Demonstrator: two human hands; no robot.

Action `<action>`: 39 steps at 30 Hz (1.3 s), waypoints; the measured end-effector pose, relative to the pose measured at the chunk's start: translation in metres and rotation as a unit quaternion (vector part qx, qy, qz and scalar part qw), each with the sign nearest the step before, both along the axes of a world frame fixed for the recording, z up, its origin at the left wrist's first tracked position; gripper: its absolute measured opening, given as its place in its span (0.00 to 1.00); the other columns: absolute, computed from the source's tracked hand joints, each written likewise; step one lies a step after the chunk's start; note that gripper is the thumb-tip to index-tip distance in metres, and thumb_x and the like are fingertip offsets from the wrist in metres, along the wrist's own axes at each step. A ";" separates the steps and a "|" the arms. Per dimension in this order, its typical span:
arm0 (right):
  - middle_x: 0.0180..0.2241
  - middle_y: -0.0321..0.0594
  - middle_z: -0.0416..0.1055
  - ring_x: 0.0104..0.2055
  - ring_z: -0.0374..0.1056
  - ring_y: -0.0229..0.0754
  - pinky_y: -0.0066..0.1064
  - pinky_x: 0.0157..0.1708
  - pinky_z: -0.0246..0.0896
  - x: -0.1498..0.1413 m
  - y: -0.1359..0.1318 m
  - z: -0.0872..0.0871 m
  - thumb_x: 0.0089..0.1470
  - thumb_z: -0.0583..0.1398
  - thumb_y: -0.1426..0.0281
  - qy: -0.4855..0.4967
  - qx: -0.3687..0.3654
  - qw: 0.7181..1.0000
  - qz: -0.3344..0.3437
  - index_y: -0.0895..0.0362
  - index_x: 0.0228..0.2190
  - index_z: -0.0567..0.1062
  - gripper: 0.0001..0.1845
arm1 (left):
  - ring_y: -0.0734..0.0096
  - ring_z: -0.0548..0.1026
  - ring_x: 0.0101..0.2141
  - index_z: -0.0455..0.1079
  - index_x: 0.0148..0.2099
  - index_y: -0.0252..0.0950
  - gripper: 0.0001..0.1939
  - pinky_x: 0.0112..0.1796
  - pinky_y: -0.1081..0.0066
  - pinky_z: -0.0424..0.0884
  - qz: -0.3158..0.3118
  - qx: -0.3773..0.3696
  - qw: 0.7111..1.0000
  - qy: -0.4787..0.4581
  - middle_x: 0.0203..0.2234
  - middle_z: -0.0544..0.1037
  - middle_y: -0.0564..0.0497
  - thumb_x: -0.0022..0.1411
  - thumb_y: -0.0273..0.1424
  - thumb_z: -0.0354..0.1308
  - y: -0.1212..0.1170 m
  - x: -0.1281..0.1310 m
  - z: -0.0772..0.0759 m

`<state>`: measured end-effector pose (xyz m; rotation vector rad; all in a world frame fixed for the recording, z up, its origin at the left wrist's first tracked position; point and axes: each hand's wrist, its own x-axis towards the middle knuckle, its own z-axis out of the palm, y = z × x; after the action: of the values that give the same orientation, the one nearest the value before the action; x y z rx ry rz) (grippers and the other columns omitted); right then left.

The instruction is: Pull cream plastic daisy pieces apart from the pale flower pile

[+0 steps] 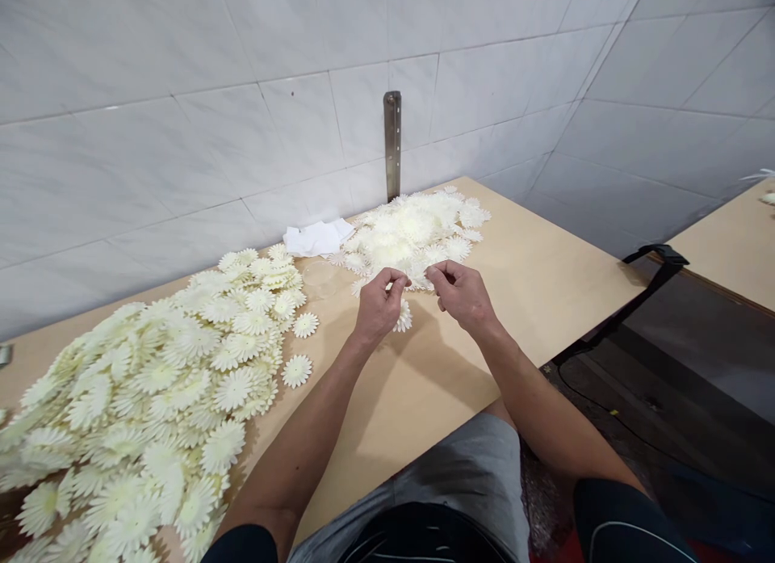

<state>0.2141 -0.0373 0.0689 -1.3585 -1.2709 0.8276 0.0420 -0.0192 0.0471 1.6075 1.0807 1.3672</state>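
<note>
My left hand (381, 303) is closed in a pinch, thumb against forefinger, above the table. Close by on its right, my right hand (465, 295) makes a similar pinch. Whatever lies between the fingertips is too small to make out. A cream artificial flower layer (404, 316) with narrow petals shows just under my left hand; whether the fingers hold it or it lies apart, I cannot tell. Behind both hands spreads a pile of whitish flower layers (405, 228). To the left is a larger heap of pale yellow flower layers (182, 361).
Folded white paper or cloth (318, 237) lies between the heaps, against the tiled wall (291, 151). Two single flowers (297, 371) rest beside the big heap. A metal bracket (393, 143) stands at the wall. A black strap (657, 260) crosses the gap to a second table (726, 244).
</note>
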 end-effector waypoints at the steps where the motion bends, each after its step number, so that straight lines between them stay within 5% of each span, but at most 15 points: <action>1: 0.20 0.32 0.64 0.21 0.61 0.38 0.31 0.20 0.56 0.000 0.000 -0.001 0.57 0.65 0.51 -0.005 0.009 1.000 -0.011 0.53 0.28 0.76 0.18 | 0.72 0.67 0.24 0.76 0.36 0.40 0.10 0.30 0.70 0.65 0.003 -0.002 1.000 0.004 0.32 0.84 0.49 0.67 0.40 0.63 0.000 0.000 0.000; 17: 0.22 0.29 0.63 0.18 0.57 0.36 0.31 0.19 0.56 0.021 0.011 -0.007 0.63 0.64 0.50 0.076 0.056 0.989 -0.113 0.51 0.33 0.71 0.19 | 0.69 0.71 0.28 0.78 0.34 0.39 0.09 0.34 0.69 0.65 0.030 -0.032 0.999 -0.032 0.30 0.83 0.50 0.65 0.37 0.64 0.011 -0.006 -0.009; 20: 0.25 0.33 0.67 0.24 0.63 0.39 0.33 0.26 0.64 0.036 0.019 -0.009 0.67 0.62 0.51 -0.011 0.112 0.981 -0.156 0.52 0.33 0.73 0.18 | 0.68 0.75 0.31 0.80 0.35 0.38 0.10 0.36 0.68 0.67 0.023 -0.063 0.996 -0.060 0.32 0.85 0.48 0.64 0.40 0.66 0.014 -0.006 -0.014; 24: 0.39 0.50 0.79 0.43 0.75 0.50 0.42 0.48 0.71 0.053 0.047 -0.015 0.70 0.58 0.62 -0.213 0.179 0.942 -0.189 0.54 0.36 0.79 0.14 | 0.65 0.78 0.37 0.80 0.36 0.37 0.13 0.42 0.67 0.71 0.004 -0.102 0.989 -0.111 0.34 0.87 0.45 0.61 0.42 0.71 0.016 -0.005 -0.017; 29: 0.47 0.56 0.82 0.46 0.76 0.56 0.49 0.53 0.70 0.051 0.068 -0.018 0.66 0.63 0.65 -0.295 0.068 0.949 -0.083 0.57 0.41 0.84 0.11 | 0.62 0.79 0.42 0.81 0.38 0.37 0.19 0.48 0.63 0.72 -0.039 -0.117 0.982 -0.140 0.40 0.89 0.42 0.57 0.48 0.76 0.016 -0.008 -0.015; 33: 0.32 0.45 0.77 0.32 0.69 0.45 0.35 0.30 0.68 0.034 0.049 -0.013 0.69 0.62 0.46 -0.103 -0.004 0.994 0.044 0.55 0.35 0.81 0.26 | 0.60 0.80 0.43 0.81 0.38 0.38 0.23 0.49 0.63 0.72 -0.076 -0.111 0.978 -0.159 0.38 0.89 0.44 0.54 0.52 0.78 0.016 -0.007 -0.017; 36: 0.25 0.38 0.67 0.26 0.61 0.39 0.29 0.20 0.56 0.021 0.035 -0.007 0.57 0.69 0.36 0.018 -0.092 0.979 0.180 0.55 0.28 0.77 0.33 | 0.60 0.81 0.43 0.81 0.38 0.38 0.24 0.51 0.62 0.72 -0.111 -0.111 0.973 -0.170 0.36 0.87 0.45 0.55 0.52 0.78 0.016 -0.004 -0.020; 39: 0.22 0.33 0.61 0.24 0.55 0.35 0.26 0.18 0.52 0.015 0.032 -0.005 0.48 0.75 0.38 0.050 -0.097 0.972 0.210 0.55 0.26 0.75 0.33 | 0.61 0.81 0.41 0.82 0.38 0.37 0.22 0.50 0.63 0.73 -0.118 -0.111 0.972 -0.172 0.35 0.86 0.46 0.56 0.51 0.78 0.016 -0.002 -0.022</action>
<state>0.2287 -0.0049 0.0639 -1.1922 -1.4505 1.3262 0.0399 -0.0029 0.0247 1.2361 0.7763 1.2568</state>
